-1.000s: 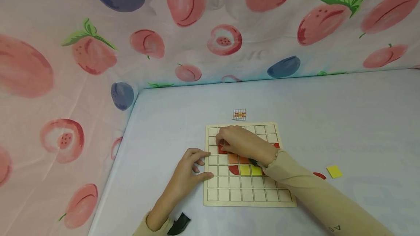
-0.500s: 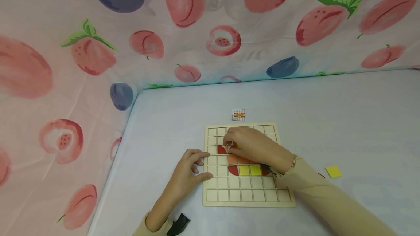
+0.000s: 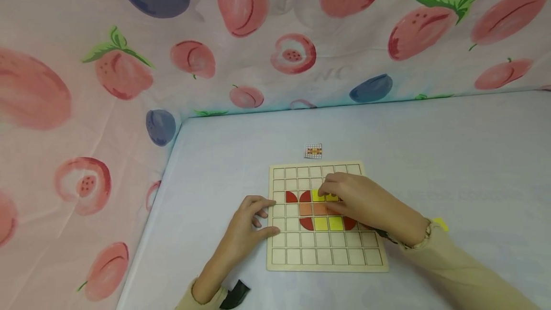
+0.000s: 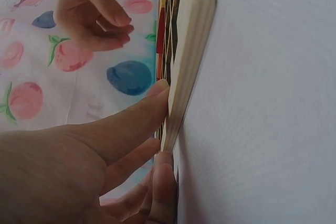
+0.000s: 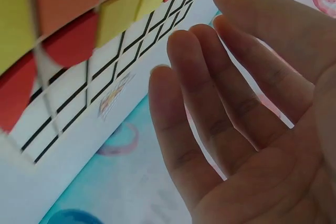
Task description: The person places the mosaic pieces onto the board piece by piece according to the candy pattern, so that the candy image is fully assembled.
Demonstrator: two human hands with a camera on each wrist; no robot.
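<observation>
A pale wooden board with a square grid lies on the table. Set in its cells are red quarter-round pieces, orange squares and yellow squares. My left hand rests thumb and fingertips against the board's left edge; the left wrist view shows fingers touching the wooden rim. Over the right half of the coloured rows hovers my right hand, hiding some pieces. Its fingers are loosely bent in the right wrist view, with nothing between them and the thumb.
A small printed card with a coloured grid pattern lies beyond the board. A loose yellow square is partly hidden behind the right sleeve. Fruit-print cloth hangs at the back and left.
My right hand has moved rightward over the board, uncovering red quarter-round pieces and a yellow square in the upper coloured row. The left hand has stayed at the board's edge.
</observation>
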